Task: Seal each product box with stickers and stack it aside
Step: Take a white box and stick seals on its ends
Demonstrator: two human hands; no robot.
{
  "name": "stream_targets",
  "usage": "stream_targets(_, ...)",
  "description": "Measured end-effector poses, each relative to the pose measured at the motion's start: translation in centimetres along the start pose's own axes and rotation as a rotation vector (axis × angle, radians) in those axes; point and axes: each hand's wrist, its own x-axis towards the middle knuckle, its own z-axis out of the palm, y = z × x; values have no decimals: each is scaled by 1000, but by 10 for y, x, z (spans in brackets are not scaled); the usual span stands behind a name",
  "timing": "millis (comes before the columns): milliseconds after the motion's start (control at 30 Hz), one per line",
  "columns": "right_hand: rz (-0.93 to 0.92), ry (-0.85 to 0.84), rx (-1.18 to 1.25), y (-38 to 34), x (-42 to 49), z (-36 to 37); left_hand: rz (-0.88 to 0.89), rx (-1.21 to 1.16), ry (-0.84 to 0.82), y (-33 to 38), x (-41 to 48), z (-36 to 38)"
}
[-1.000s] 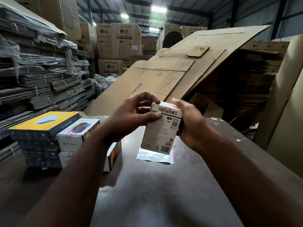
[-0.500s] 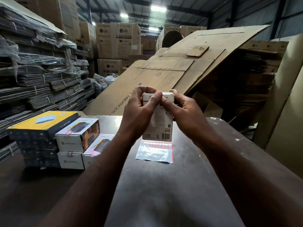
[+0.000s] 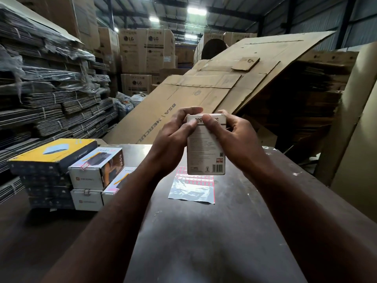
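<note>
I hold a small white product box (image 3: 206, 152) upright above the dark table (image 3: 204, 231), its barcode side facing me. My left hand (image 3: 173, 137) grips its left edge, thumb pressed on the top flap. My right hand (image 3: 236, 137) grips the right edge, its thumb also on the top flap beside the left thumb. Directly below the box lies a sticker sheet (image 3: 191, 186) with rows of red-bordered stickers on shiny backing. The far side of the box is hidden.
At the table's left stands a stack of white product boxes (image 3: 95, 172), next to a pile of dark boxes topped by a yellow box (image 3: 55, 154). Big flattened cardboard sheets (image 3: 204, 92) lean behind the table. Bundled cardboard fills the left shelves (image 3: 40, 99).
The box has turned from tilted to upright and my thumbs have come together on its top flap. The view has shifted slightly, showing more of the sticker sheet.
</note>
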Motion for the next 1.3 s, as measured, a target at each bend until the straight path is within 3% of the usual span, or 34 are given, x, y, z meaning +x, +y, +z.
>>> stream_targets(167, -52, -120, -17, -3, -1, -4, -62, -58, 139, 2, 4, 4)
stream_targets(333, -74, -179, -57, -4, -1, -3, -32, -65, 170, 1, 3, 1)
stream_targets(700, -106, -110, -55, 3, 3, -2, -146, -292, 192, -5, 8, -1)
stream_targets(900, 12, 58, 97, 6, 4, 0, -99, -274, 53, -2, 5, 6)
stream_targets(1067, 136, 90, 280, 8, 7, -3, -78, -89, -8, -5, 5, 1)
stream_targets(1200, 173, -1, 280, 7, 9, -3, 20, 462, 13, -3, 3, -5)
stream_targets(1300, 172, -169, 220, 5, 10, -12, 59, 656, -55, -2, 3, -15)
